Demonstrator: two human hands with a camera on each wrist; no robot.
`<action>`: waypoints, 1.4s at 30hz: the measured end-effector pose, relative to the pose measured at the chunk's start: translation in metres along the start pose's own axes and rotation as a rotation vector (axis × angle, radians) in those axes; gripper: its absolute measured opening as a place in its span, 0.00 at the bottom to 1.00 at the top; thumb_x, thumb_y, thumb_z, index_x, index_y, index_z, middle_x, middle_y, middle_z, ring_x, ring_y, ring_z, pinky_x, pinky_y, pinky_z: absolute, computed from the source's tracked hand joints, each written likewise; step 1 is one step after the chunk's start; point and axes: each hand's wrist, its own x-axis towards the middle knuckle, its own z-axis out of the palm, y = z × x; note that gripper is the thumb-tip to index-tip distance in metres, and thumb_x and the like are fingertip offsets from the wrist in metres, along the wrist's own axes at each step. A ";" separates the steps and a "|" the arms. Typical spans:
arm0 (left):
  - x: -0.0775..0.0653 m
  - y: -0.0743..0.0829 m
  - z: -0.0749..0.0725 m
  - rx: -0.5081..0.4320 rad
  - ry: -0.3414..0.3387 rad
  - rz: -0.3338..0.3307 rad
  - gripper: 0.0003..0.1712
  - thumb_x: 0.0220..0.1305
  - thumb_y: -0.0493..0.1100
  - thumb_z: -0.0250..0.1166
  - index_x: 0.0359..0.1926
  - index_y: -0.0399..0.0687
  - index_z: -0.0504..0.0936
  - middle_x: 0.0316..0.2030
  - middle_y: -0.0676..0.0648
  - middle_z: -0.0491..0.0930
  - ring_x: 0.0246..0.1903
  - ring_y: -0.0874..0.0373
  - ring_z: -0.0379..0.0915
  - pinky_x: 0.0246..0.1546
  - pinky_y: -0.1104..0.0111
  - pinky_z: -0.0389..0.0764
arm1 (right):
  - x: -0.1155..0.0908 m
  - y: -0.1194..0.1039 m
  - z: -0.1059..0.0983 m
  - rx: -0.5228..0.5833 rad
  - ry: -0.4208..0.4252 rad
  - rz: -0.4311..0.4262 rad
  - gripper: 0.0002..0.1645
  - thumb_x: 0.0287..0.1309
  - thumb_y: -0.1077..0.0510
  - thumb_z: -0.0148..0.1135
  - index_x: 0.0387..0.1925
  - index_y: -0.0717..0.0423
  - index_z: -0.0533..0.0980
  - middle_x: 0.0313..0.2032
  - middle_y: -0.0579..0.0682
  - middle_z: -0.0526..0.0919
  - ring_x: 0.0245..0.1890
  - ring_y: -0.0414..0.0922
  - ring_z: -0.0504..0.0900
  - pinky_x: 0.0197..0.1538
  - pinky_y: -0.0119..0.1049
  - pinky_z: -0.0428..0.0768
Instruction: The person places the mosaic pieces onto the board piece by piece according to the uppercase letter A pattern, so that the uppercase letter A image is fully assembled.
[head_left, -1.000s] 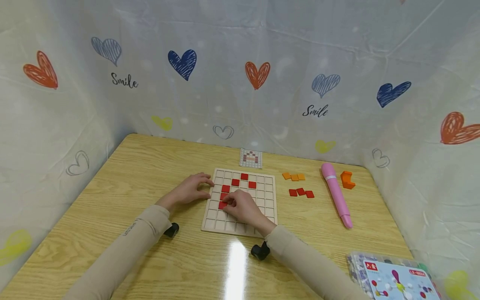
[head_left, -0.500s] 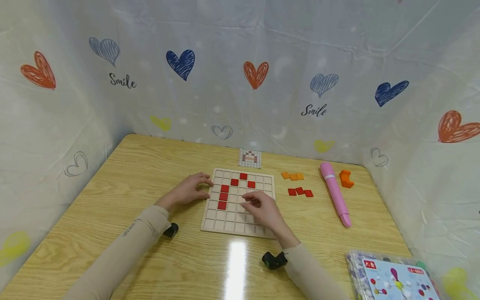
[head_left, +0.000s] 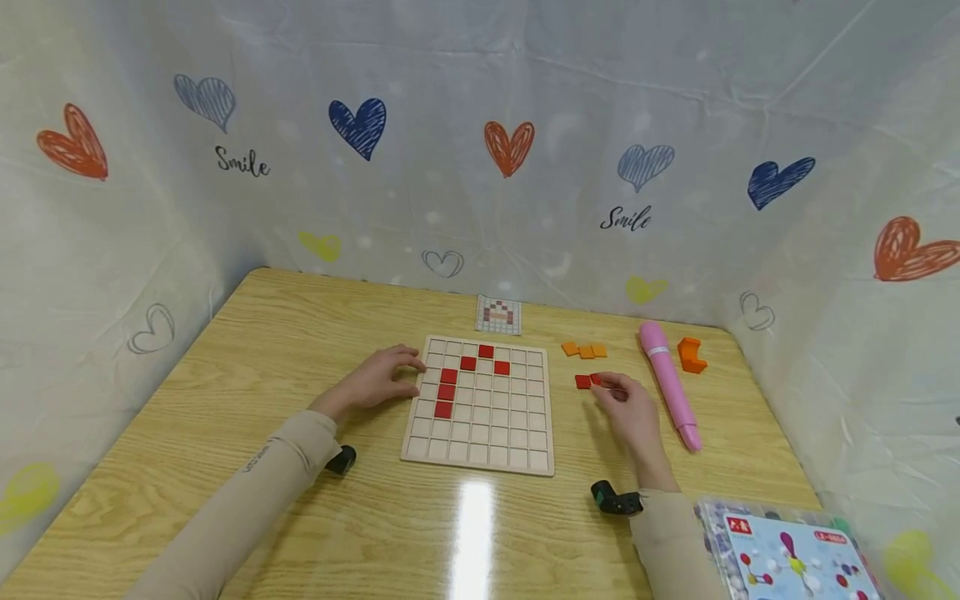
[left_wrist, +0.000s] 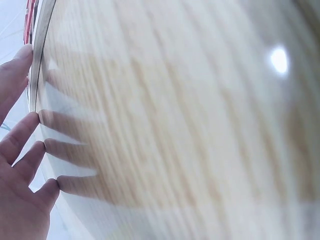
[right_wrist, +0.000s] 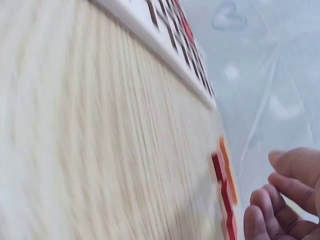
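Note:
A square wooden grid board (head_left: 491, 429) lies mid-table with several red square tiles (head_left: 447, 392) in its cells. My left hand (head_left: 375, 379) rests beside its left edge, thumb and fingertips at the rim; in the left wrist view, the fingers (left_wrist: 22, 140) are spread loosely along that edge. To the right of the board, my right hand (head_left: 633, 412) hovers over a short row of loose red tiles (head_left: 582, 382), partly covering them. In the right wrist view, its loosely bent fingers (right_wrist: 290, 192) hold nothing and stand apart from the tiles (right_wrist: 226, 197).
Orange tiles (head_left: 586, 352) lie behind the red row. A small pattern card (head_left: 498, 315) sits behind the board. On the right are a pink microphone-shaped stick (head_left: 670, 383) and an orange bracket (head_left: 691, 356). A clear box (head_left: 798, 554) with a printed label occupies the front right corner.
My right hand has left the red tile at the left of the board and moved right to the loose red tiles. The left hand has stayed at the board's edge.

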 end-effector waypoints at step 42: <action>0.002 -0.006 0.002 0.020 0.004 -0.004 0.21 0.63 0.44 0.68 0.55 0.42 0.80 0.68 0.33 0.63 0.70 0.34 0.50 0.70 0.42 0.50 | 0.030 0.035 -0.021 -0.161 -0.004 0.021 0.21 0.61 0.59 0.65 0.51 0.71 0.77 0.43 0.65 0.82 0.43 0.55 0.80 0.45 0.42 0.78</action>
